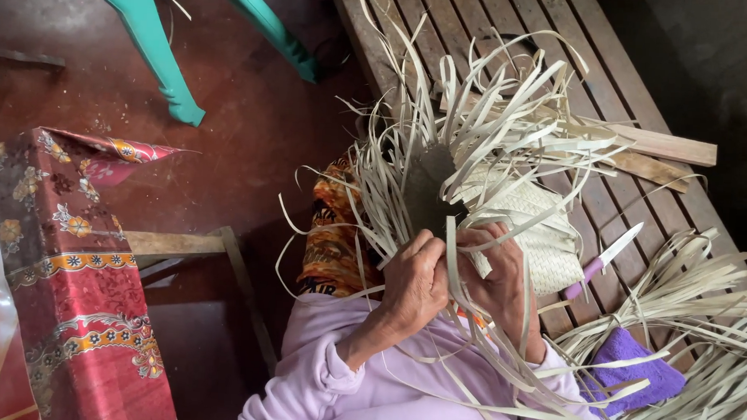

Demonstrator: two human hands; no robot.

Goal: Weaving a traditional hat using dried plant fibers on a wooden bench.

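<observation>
Person seated at the near edge of a slatted wooden bench (pixel 516 23), pale lilac sleeves, working a half-woven palm-strip basket (pixel 528 229) held up over the lap. Left hand (pixel 415 283) is curled closed on a bunch of loose pale strips (pixel 478 114) at the rim of the weave; right hand (pixel 497 274) is also closed, pinching a strip against the woven wall just beside it, the two hands almost touching. Step in hand looks like interlacing the free ends along the open edge. The next pass would seem to call for lifting alternate strips and keeping tension even. A purple-handled knife (pixel 605 260) lies on the bench past the basket; a purple cloth (pixel 627 372) and a heap of spare strips (pixel 704 334) sit toward the bench's right edge.
</observation>
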